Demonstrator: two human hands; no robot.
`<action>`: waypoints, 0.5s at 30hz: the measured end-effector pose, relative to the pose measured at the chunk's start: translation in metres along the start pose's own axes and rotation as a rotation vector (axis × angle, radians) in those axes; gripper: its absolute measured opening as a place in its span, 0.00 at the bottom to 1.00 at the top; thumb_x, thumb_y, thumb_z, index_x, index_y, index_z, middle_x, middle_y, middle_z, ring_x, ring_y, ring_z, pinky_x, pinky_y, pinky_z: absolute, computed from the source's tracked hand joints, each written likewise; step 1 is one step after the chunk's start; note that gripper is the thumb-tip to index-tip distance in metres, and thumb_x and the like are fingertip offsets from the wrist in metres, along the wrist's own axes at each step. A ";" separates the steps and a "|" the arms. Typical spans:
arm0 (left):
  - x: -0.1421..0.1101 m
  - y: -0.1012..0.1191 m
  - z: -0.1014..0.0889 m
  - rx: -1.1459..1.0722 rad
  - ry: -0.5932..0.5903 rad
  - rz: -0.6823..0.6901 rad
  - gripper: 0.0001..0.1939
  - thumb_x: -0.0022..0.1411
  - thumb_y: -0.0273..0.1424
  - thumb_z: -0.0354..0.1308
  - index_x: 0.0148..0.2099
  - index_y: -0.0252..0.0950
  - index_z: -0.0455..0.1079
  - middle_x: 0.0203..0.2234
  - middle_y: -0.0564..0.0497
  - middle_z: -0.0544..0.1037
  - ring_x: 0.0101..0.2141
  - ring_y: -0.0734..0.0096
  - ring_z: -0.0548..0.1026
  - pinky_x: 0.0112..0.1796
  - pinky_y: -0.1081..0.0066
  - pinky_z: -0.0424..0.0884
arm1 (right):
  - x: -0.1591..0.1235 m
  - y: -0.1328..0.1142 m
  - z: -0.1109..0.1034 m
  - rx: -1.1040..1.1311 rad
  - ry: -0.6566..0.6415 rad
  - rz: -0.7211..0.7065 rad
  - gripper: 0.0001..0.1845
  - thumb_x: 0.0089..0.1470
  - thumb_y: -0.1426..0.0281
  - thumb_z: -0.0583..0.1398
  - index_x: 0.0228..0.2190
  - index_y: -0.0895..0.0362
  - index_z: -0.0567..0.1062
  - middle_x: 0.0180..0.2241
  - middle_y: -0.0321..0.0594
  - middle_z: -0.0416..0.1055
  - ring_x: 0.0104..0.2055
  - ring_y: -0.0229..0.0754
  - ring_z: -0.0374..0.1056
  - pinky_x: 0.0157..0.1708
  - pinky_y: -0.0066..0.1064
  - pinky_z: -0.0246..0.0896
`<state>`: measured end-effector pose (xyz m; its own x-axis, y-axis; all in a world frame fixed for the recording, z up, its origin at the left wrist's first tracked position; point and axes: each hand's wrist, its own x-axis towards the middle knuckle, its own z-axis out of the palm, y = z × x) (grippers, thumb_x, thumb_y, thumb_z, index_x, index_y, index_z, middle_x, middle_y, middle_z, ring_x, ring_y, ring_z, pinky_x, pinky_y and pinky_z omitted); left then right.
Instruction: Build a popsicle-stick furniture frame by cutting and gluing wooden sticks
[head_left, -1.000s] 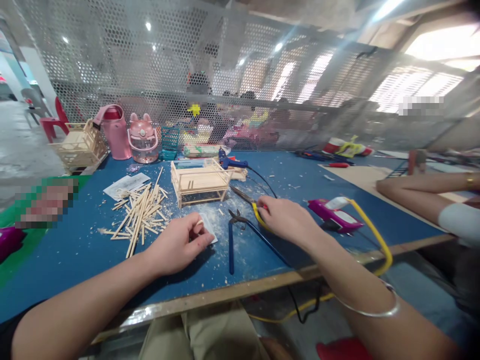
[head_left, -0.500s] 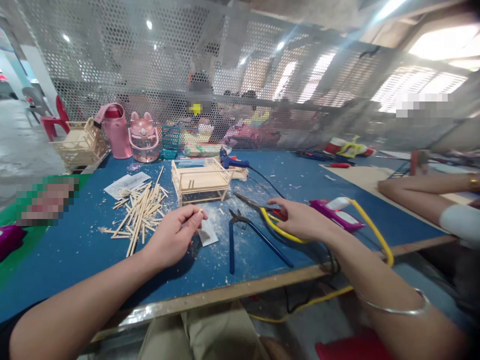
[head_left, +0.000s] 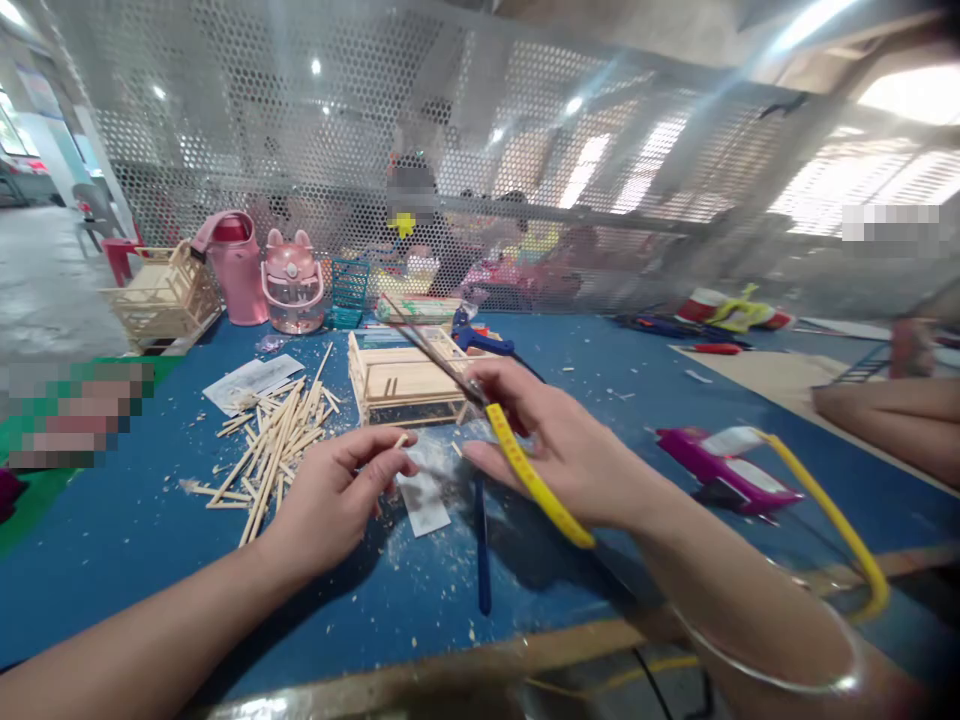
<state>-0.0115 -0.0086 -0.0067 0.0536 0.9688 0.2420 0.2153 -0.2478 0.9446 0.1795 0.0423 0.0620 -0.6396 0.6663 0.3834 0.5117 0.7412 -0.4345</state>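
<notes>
My left hand (head_left: pixel 334 490) is closed in a pinch on a short wooden stick (head_left: pixel 402 440), whose pale end shows between thumb and forefinger. Raised over the table, my right hand (head_left: pixel 559 445) grips yellow-handled scissors (head_left: pixel 529 475). Their long metal blades point up and left, in front of the small wooden stick frame (head_left: pixel 409 375). Below the right hand lie blue-handled pliers (head_left: pixel 484 560), mostly covered; one handle shows. Left of my left hand is a loose pile of wooden sticks (head_left: pixel 281 440). A small white paper (head_left: pixel 426 503) lies between my hands.
A blue glue gun (head_left: pixel 480 338) lies behind the frame. Pink bottles (head_left: pixel 238 270) and another stick model (head_left: pixel 161 295) stand at back left. A purple device with a yellow strap (head_left: pixel 731 475) lies at right, near another person's arm (head_left: pixel 892 415). Perforated metal screening (head_left: pixel 300 140) borders the table's back.
My right hand has lifted the scissors from the table and moved left, nearer my left hand. My left hand keeps its pinch on the stick. The view has shifted slightly.
</notes>
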 end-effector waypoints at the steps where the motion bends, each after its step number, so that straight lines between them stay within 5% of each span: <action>1: 0.000 0.000 0.000 -0.002 0.022 0.005 0.13 0.59 0.36 0.50 0.42 0.36 0.71 0.27 0.50 0.76 0.21 0.77 0.66 0.21 0.77 0.64 | 0.005 0.000 0.007 0.009 0.006 -0.021 0.21 0.45 0.63 0.60 0.42 0.57 0.64 0.38 0.41 0.68 0.34 0.39 0.63 0.34 0.31 0.60; 7: 0.003 -0.001 -0.004 0.106 0.144 0.053 0.11 0.59 0.35 0.51 0.37 0.36 0.73 0.25 0.51 0.75 0.20 0.77 0.65 0.21 0.76 0.63 | 0.007 0.014 0.042 0.070 0.010 -0.082 0.29 0.40 0.56 0.64 0.43 0.57 0.66 0.39 0.44 0.67 0.39 0.44 0.63 0.39 0.35 0.59; 15: 0.004 -0.004 -0.006 0.205 0.210 0.111 0.10 0.58 0.34 0.53 0.35 0.38 0.75 0.18 0.54 0.70 0.18 0.77 0.64 0.20 0.76 0.63 | -0.002 0.016 0.046 0.044 -0.037 -0.077 0.32 0.39 0.56 0.65 0.45 0.60 0.68 0.39 0.45 0.66 0.40 0.44 0.63 0.40 0.36 0.59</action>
<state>-0.0181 -0.0036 -0.0076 -0.1106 0.9091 0.4016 0.4124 -0.3257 0.8508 0.1626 0.0489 0.0164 -0.6973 0.6035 0.3868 0.4352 0.7852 -0.4405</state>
